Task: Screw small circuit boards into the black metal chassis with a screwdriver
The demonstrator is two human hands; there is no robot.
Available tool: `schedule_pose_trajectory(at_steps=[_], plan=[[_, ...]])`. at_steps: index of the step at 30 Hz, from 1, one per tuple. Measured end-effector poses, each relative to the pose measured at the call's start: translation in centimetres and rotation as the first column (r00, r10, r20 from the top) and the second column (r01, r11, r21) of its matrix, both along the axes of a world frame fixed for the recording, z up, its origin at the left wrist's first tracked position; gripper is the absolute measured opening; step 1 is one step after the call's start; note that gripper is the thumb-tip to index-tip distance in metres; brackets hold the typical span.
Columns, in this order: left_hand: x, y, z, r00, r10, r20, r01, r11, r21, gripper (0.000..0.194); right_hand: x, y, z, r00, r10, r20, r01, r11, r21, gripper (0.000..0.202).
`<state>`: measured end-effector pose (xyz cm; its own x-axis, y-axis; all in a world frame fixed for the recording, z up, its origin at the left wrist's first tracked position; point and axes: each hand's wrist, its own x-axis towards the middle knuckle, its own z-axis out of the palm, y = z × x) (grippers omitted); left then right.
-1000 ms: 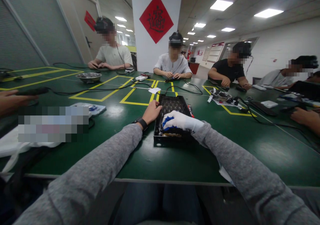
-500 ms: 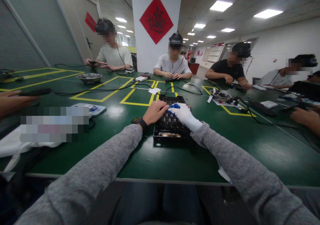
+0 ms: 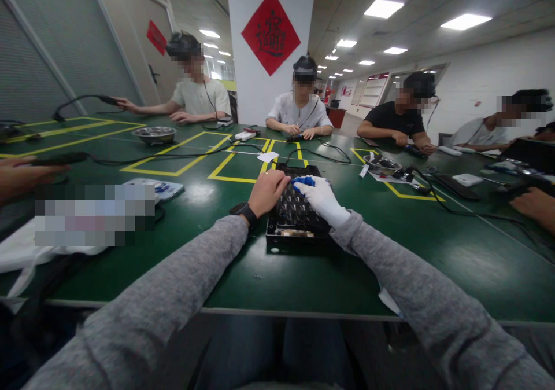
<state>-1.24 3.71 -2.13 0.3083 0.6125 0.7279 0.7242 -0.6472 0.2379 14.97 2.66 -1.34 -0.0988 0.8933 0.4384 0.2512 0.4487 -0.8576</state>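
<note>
In front of me on the green table lies a black case point(image 3: 284, 213) with a patterned dark top and a metal-coloured part in a slot at its near end. My left hand point(image 3: 266, 192), bare with a watch at the wrist, curls over the case's left edge. Over its upper right part is my right hand point(image 3: 323, 200) in a white glove, fingers bent together. Something blue point(image 3: 303, 183) shows at those gloved fingers; whether it is part of the glove or a held thing, I cannot tell. The right fingertips are hidden.
A white paper scrap point(image 3: 267, 157) lies beyond the case. Left stand a steel bowl point(image 3: 154, 135) and a white bag point(image 3: 65, 236). A tray of parts point(image 3: 381, 164) sits right. Cables cross the table; several co-workers sit around it.
My left fingers have shifted slightly away from me, and the blue at my right fingers now shows a little farther right. A co-worker at the far left has reached out toward a cabled black tool.
</note>
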Motion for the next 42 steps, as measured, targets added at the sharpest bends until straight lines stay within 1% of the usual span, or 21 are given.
schedule_pose_trajectory(at_steps=[2, 4, 8, 11, 15, 20, 23, 26, 29, 31, 32, 33, 35, 37, 38, 40, 42], plan=[[0.0, -0.2, 0.1, 1.0, 0.02, -0.014, -0.02, 1.0, 0.007, 0.034, -0.1, -0.1, 0.0, 0.999, 0.019, -0.031, -0.021, 0.998, -0.054, 0.02], [0.1, -0.3, 0.1, 0.999, 0.03, -0.022, -0.029, 1.0, 0.006, 0.034, -0.2, -0.4, 0.2, 0.999, 0.022, -0.046, -0.025, 0.996, -0.081, 0.023], [0.1, -0.2, 0.1, 0.999, 0.031, -0.013, -0.031, 1.0, 0.004, 0.033, -0.3, -1.0, 0.6, 1.0, -0.028, 0.001, 0.028, 0.996, -0.084, 0.027], [0.1, -0.2, 0.0, 1.0, 0.027, -0.011, -0.026, 1.0, 0.015, 0.033, -0.3, -1.0, 0.7, 0.996, -0.081, 0.036, 0.083, 0.995, -0.058, 0.025], [0.1, -0.2, 0.0, 1.0, 0.025, -0.017, -0.025, 0.999, 0.027, 0.032, -0.2, -0.7, 0.8, 0.995, -0.104, 0.004, 0.104, 0.995, -0.005, 0.021], [0.1, -0.5, 0.3, 0.998, 0.018, -0.054, -0.016, 0.999, 0.045, 0.033, -0.4, -0.7, 1.0, 0.996, -0.083, -0.037, 0.084, 0.996, 0.018, 0.022], [0.1, -0.7, 0.5, 0.996, 0.005, -0.09, 0.001, 0.998, 0.069, 0.033, -0.5, -0.9, 1.0, 0.998, -0.058, -0.026, 0.059, 0.998, 0.029, 0.024], [0.1, -0.7, 0.5, 0.994, -0.009, -0.112, 0.019, 0.995, 0.094, 0.034, -0.5, -1.0, 1.1, 0.998, -0.032, 0.045, 0.029, 0.998, 0.064, 0.023], [0.0, -0.9, 0.7, 0.991, -0.007, -0.132, 0.022, 0.994, 0.108, 0.035, -0.5, -1.3, 1.6, 0.979, -0.027, 0.2, 0.001, 0.991, 0.131, 0.021], [0.0, -1.1, 0.8, 0.989, 0.007, -0.145, 0.01, 0.993, 0.117, 0.036, -0.4, -1.6, 2.2, 0.956, -0.018, 0.291, -0.024, 0.99, 0.139, 0.021], [0.0, -1.1, 0.8, 0.99, 0.024, -0.137, -0.007, 0.993, 0.119, 0.037, -0.3, -1.7, 2.5, 0.946, 0.01, 0.324, -0.048, 0.993, 0.109, 0.021], [0.0, -1.1, 0.8, 0.992, 0.05, -0.113, -0.037, 0.992, 0.117, 0.038, -0.2, -1.9, 2.8, 0.934, 0.059, 0.351, -0.081, 0.996, 0.047, 0.021], [-0.1, -0.9, 0.6, 0.991, 0.134, -0.03, -0.131, 0.988, 0.087, 0.042, 0.0, -2.2, 3.3, 0.9, 0.194, 0.389, -0.154, 0.979, -0.131, 0.02], [-0.3, -0.5, 0.2, 0.973, 0.225, 0.044, -0.225, 0.974, 0.013, 0.044, 0.1, -2.7, 3.7, 0.845, 0.34, 0.412, -0.222, 0.925, -0.307, 0.019], [-0.4, -0.2, -0.1, 0.966, 0.253, 0.058, -0.251, 0.967, -0.037, 0.045, 0.0, -3.0, 3.8, 0.813, 0.399, 0.423, -0.25, 0.897, -0.366, 0.02], [-0.6, 0.4, -0.8, 0.957, 0.283, 0.065, -0.272, 0.952, -0.139, 0.044, -0.2, -3.5, 4.0, 0.753, 0.476, 0.454, -0.294, 0.861, -0.415, 0.02], [-0.7, 1.0, -1.4, 0.958, 0.279, 0.063, -0.259, 0.94, -0.222, 0.045, -0.6, -4.0, 4.0, 0.701, 0.503, 0.505, -0.315, 0.854, -0.414, 0.02]])
